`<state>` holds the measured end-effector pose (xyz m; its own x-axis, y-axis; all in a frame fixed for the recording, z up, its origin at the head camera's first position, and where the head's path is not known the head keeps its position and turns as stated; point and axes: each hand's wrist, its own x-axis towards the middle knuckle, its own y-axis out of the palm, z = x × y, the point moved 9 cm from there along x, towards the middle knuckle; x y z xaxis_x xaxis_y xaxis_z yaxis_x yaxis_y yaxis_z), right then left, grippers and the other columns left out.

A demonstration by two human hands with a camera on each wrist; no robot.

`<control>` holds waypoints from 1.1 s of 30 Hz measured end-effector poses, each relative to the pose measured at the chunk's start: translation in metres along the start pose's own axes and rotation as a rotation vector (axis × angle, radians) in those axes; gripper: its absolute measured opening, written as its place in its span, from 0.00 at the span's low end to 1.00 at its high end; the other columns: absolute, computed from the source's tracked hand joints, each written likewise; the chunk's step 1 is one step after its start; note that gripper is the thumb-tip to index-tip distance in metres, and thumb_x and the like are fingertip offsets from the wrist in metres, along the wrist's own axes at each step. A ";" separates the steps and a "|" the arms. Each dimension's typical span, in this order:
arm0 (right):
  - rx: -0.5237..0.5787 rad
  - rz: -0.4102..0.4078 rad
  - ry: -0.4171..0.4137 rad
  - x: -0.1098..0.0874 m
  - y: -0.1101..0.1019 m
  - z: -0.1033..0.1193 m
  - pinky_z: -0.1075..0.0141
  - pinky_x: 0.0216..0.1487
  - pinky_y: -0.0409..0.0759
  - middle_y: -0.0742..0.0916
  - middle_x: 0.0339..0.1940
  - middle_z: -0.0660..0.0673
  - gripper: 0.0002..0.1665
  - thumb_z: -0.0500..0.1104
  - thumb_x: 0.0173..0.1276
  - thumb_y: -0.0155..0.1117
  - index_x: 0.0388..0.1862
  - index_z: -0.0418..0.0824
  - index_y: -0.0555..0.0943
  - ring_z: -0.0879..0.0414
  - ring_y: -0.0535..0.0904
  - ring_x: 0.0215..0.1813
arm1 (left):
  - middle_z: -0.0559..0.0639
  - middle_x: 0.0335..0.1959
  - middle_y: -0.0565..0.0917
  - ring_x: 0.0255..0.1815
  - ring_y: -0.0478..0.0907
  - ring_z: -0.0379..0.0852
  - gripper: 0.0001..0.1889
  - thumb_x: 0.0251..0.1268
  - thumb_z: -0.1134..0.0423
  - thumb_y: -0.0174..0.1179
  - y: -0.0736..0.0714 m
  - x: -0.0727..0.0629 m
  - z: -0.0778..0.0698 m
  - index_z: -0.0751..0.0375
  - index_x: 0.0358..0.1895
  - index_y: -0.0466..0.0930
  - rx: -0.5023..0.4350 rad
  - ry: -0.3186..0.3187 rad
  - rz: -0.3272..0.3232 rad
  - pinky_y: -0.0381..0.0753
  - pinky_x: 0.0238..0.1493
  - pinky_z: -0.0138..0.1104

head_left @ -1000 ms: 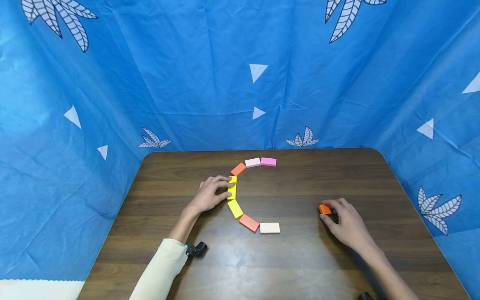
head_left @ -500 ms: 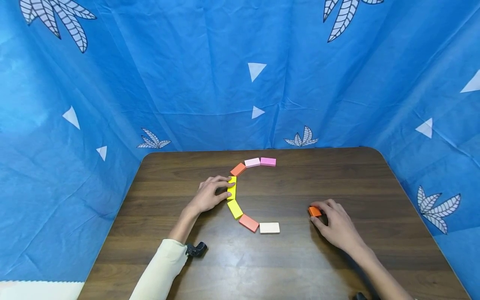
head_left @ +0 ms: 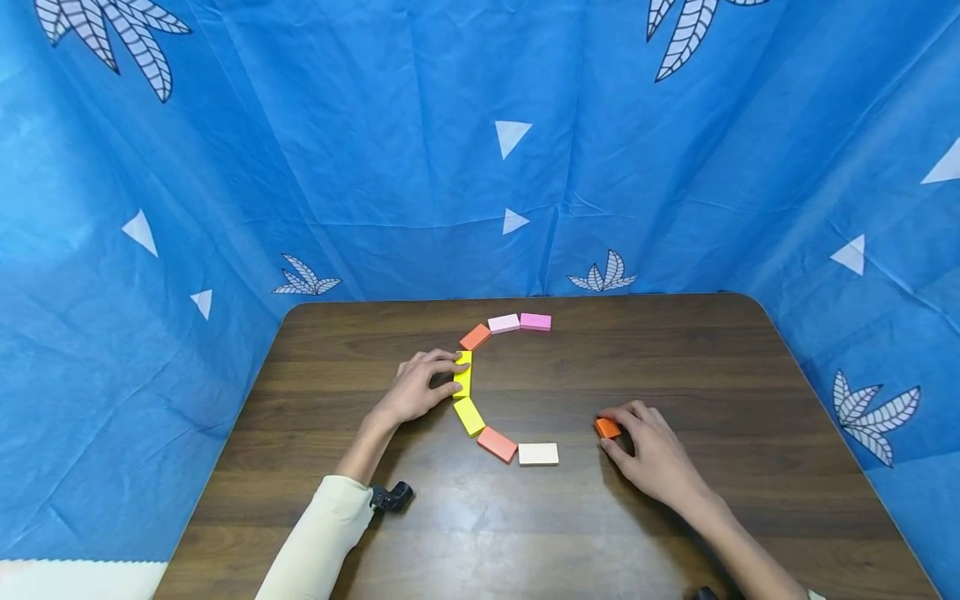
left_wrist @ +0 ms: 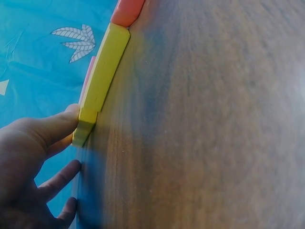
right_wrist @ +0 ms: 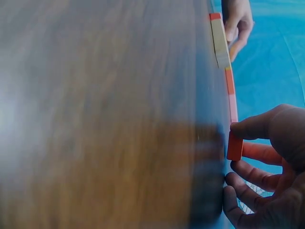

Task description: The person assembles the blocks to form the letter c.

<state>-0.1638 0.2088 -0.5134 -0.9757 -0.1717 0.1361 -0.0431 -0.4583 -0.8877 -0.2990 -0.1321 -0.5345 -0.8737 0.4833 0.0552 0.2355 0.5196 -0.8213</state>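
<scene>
My left hand (head_left: 420, 387) pinches the ends of a yellow block (head_left: 465, 377) between thumb and fingers. This block is part of a curved row of wooden blocks on the table. Nearer me in the row lie a second yellow block (head_left: 469, 417), a salmon block (head_left: 497, 445) and a cream block (head_left: 538, 454). Farther off come an orange-red block (head_left: 476, 337), a pale pink block (head_left: 504, 323) and a pink block (head_left: 536, 322). Right of the row, my right hand (head_left: 652, 454) grips a bright orange block (head_left: 607, 428) by its ends, low over or on the table; which, I cannot tell.
The dark wood-grain table (head_left: 675, 350) has rounded far corners. Blue cloth (head_left: 420, 167) with white leaf and triangle prints hangs along its back and sides. A black wrist device (head_left: 392, 497) sits at my left cuff.
My right hand has moved left with the orange block, toward the curved row. The left hand stays on its yellow block, and the row looks unchanged.
</scene>
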 end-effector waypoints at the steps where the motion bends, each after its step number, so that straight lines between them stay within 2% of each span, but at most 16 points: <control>1: 0.000 0.004 -0.005 0.000 0.001 0.002 0.56 0.46 0.74 0.87 0.52 0.46 0.24 0.44 0.69 0.79 0.63 0.44 0.86 0.51 0.79 0.50 | 0.45 0.74 0.81 0.71 0.75 0.55 0.21 0.76 0.53 0.69 0.000 0.000 0.000 0.42 0.68 0.86 0.001 0.000 0.001 0.66 0.68 0.59; 11: 0.042 0.021 -0.023 0.006 0.004 0.013 0.56 0.47 0.74 0.87 0.52 0.46 0.25 0.43 0.68 0.79 0.63 0.43 0.86 0.51 0.79 0.50 | 0.46 0.74 0.81 0.71 0.75 0.55 0.21 0.75 0.53 0.70 0.000 0.001 -0.001 0.42 0.68 0.86 -0.003 0.007 0.000 0.66 0.69 0.61; 20: 0.009 0.039 -0.066 0.005 0.014 0.028 0.57 0.48 0.77 0.86 0.50 0.51 0.23 0.45 0.68 0.80 0.61 0.47 0.87 0.55 0.78 0.50 | 0.45 0.74 0.81 0.72 0.74 0.54 0.21 0.76 0.52 0.69 0.000 0.001 0.000 0.40 0.69 0.86 -0.009 -0.019 0.011 0.64 0.71 0.60; 28: 0.037 0.054 -0.085 0.003 0.021 0.036 0.61 0.47 0.75 0.86 0.50 0.55 0.24 0.45 0.66 0.82 0.61 0.50 0.87 0.60 0.74 0.47 | 0.44 0.74 0.81 0.72 0.75 0.53 0.21 0.75 0.53 0.70 0.000 0.001 0.000 0.40 0.68 0.86 -0.003 -0.023 0.017 0.65 0.71 0.60; 33: 0.038 0.069 -0.093 0.002 0.024 0.041 0.61 0.49 0.75 0.87 0.51 0.55 0.25 0.45 0.66 0.83 0.61 0.51 0.87 0.61 0.75 0.48 | 0.45 0.74 0.81 0.72 0.75 0.55 0.21 0.75 0.53 0.70 0.000 0.001 0.001 0.41 0.68 0.86 -0.012 -0.017 0.010 0.65 0.70 0.61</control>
<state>-0.1580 0.1616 -0.5167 -0.9518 -0.2837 0.1168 0.0338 -0.4754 -0.8791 -0.3002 -0.1322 -0.5346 -0.8783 0.4766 0.0374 0.2492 0.5232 -0.8150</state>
